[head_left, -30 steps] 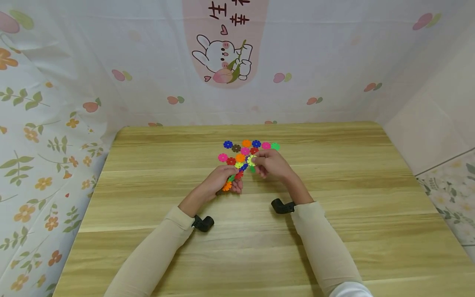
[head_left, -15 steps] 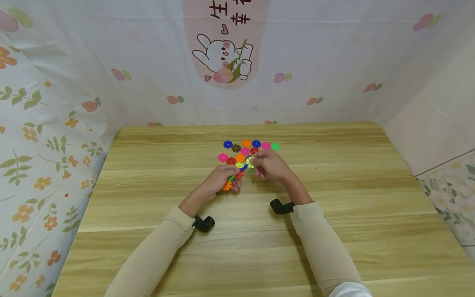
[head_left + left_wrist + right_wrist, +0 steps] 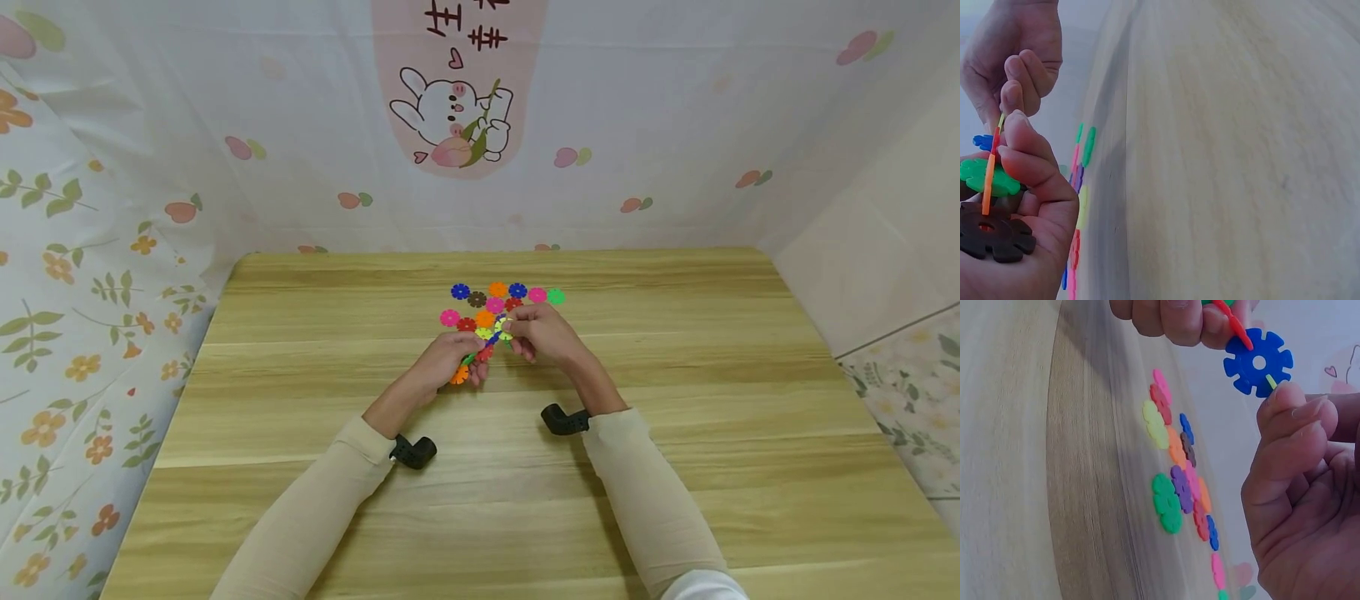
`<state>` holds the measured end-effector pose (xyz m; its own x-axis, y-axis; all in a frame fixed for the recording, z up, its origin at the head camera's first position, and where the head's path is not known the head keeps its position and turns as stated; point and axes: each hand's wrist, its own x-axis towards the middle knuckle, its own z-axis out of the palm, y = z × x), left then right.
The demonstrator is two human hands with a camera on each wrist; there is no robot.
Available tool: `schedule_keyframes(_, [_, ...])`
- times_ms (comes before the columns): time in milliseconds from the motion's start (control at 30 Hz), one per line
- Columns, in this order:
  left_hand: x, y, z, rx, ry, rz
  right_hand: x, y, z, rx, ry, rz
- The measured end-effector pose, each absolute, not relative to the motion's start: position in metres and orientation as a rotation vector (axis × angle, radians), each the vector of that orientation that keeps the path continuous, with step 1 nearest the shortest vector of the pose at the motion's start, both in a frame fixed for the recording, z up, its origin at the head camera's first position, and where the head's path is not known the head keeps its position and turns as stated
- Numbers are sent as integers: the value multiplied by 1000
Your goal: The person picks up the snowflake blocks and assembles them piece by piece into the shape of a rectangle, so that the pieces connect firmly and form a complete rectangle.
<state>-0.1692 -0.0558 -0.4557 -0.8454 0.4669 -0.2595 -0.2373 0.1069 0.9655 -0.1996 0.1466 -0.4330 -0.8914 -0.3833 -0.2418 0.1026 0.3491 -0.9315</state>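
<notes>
My left hand (image 3: 442, 360) grips a chain of slotted plastic flower discs. In the left wrist view a brown disc (image 3: 999, 236), an orange disc (image 3: 989, 187) seen edge-on and a green disc (image 3: 997, 183) lie over the palm and fingers. At the chain's far end a red disc (image 3: 1235, 328) sits in a slot of an upright blue disc (image 3: 1242, 364). My right hand (image 3: 553, 335) pinches a yellow disc (image 3: 504, 328) between thumb and fingers. Its thin edge (image 3: 1271, 381) meets the blue disc's lower rim; the fingers hide most of it in the right wrist view.
Behind the hands, several loose discs lie flat on the wooden table (image 3: 480, 517), among them a pink disc (image 3: 449, 317), a purple disc (image 3: 1181, 489) and a green disc (image 3: 1167, 504). A printed curtain (image 3: 300, 125) hangs along the table's back edge.
My right hand has shifted slightly left, bringing the yellow disc against the blue disc. The left hand stays nearly still with the chain.
</notes>
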Motion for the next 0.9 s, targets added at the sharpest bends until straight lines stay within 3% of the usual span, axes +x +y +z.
schedule_keyframes(900, [-167,-52,-452,199,1786,1834,-202,147,-434,-298,2171,-1540])
